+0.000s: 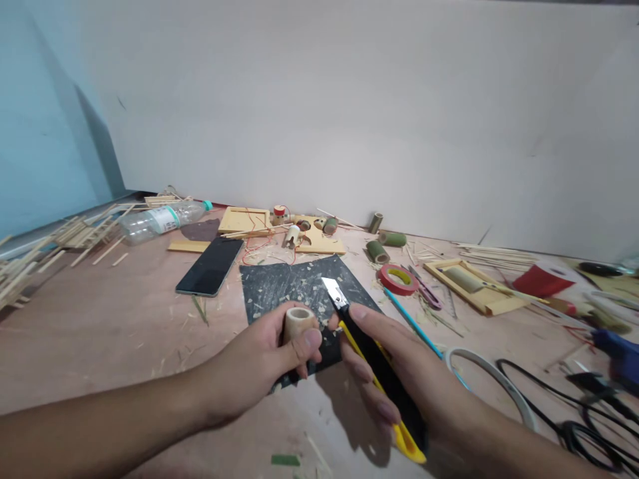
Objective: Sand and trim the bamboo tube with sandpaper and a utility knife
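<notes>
My left hand point(279, 346) is closed round a short, pale bamboo tube point(299, 318), its open end facing up. My right hand point(394, 359) grips a black and yellow utility knife point(384, 379) with a short stretch of blade out, pointing up and to the left. The blade is apart from the tube, a little to its right and higher in the picture. Under both hands lies a dark sheet point(279, 283) sprinkled with pale shavings. The lower part of the tube is hidden by my fingers.
Left stand a phone point(210, 266), a plastic bottle point(164, 221) and bamboo sticks point(74, 239). Behind are a wooden board point(324, 245) and green bamboo pieces point(378, 252). Right lie red tape point(398, 279), a wooden frame point(479, 289), a white ring point(492, 382) and black cable point(539, 389).
</notes>
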Demonstrator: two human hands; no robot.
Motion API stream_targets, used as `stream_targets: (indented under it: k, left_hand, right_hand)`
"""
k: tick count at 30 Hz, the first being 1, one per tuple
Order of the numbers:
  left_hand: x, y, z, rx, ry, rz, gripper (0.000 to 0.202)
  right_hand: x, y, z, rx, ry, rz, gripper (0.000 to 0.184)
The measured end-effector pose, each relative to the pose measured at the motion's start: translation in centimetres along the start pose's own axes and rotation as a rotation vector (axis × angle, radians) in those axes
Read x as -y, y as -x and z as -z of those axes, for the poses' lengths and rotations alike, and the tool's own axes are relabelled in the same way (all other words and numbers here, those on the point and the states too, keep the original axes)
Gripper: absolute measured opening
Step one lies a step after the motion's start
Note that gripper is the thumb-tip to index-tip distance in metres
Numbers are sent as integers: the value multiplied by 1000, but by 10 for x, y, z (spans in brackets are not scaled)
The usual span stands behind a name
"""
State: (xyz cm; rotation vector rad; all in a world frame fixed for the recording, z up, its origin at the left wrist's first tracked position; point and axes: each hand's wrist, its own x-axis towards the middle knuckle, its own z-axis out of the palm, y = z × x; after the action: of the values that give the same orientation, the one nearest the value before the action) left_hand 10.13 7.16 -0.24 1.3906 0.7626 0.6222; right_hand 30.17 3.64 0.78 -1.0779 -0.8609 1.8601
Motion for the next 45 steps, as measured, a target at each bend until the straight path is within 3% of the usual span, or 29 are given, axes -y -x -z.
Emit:
stream_targets:
  k: [9,14,21,25,28,32,36,39,42,45]
  left_hand:
    - [-8,1,0,22,45,51,23]
    - [-8,5,-1,44,46,-51,18]
    - [-13,9,-2,24,-29,-92,27]
    - [-19,14,-4,-5,-129,-73,33]
    - [-29,25,-3,-50,-218,-49,37]
    - [-37,46,-4,-73,-262,19,37]
    - [-25,59,-13,-106,-158,1,35]
    - [-9,66,-23,-125,40,-14,39]
    - [2,76,-31,-198,2,-35,47]
    - [7,86,-36,-353,-120,-37,54]
  right_hand:
    - [-8,-1,4,23,135,140,43]
    - [-8,4,5,33,444,296,47]
    - [-15,7,10,40,624,374,42]
    - [-6,9,8,1,785,468,41]
    - [4,16,2,-41,952,555,42]
    - [7,33,-11,-103,1113,566,35]
    - [-16,48,-22,-202,1110,700,21]
    - [-44,51,-28,-349,1128,835,25]
    - [-70,47,-36,-419,1152,855,31]
    - [-86,42,-47,-487,1174,869,31]
